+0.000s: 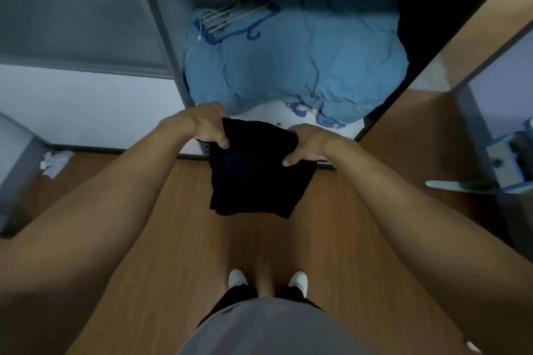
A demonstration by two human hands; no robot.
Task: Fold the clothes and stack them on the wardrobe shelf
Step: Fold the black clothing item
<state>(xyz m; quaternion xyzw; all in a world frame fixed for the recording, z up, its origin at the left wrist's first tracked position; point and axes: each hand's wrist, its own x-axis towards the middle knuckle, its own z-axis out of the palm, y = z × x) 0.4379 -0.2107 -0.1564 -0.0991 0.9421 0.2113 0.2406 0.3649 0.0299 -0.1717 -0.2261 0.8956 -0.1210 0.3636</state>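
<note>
Wood floor [184, 239], open wardrobe [170, 46] ahead, blue bedding [302, 66] heaped inside. A black garment [253, 176], folded to a rough square, hangs in mid-air before the wardrobe. Left hand [206, 127] and right hand [307, 144] hold its top corners, arms outstretched, fingers curled pinching the cloth. No readable writing.

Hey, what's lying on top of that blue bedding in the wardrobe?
A bundle of clothes hangers, blue and pale, lies on the blue bedding at its far left corner. Anything beneath the bedding is covered.
</note>
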